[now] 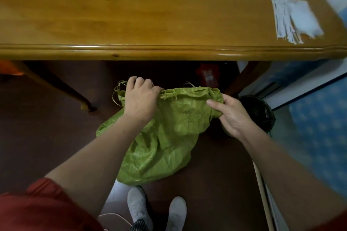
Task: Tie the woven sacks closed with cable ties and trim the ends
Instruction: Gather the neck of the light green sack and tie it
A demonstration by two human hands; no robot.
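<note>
— What is the ground like where you stand?

— Dark brown floor (216,165) right under me, with my two pale shoes (139,206) at the bottom edge and a red sleeve (37,208) on my left arm. To the right the floor gives way to a blue patterned surface (319,127). Farther off, a varnished wooden table (131,15) fills the top of the view. Its rounded edge faces me and one curved leg (62,88) shows at the left.

— Anything around you, or in the way?

— A pale wooden stick (262,193) runs beside my right arm. A black bin (261,112) sits just behind my right hand, partly hidden by it. Under the table is a red thing (206,75), too dim to name. Near the table's right corner lies a bundle of white cable ties (283,20) against a clear plastic bag (304,15), well apart from the sack.

— And the sack, the fingers?

— The green woven sack (165,137) hangs crumpled below the table edge, mouth up, with its bottom just ahead of my shoes. My left hand (139,97) has its fingers curled over the left end of the frayed rim, gripping it. My right hand (231,116) pinches the bunched right end, thumb on top and fingers folded beneath. The rim runs between them.
</note>
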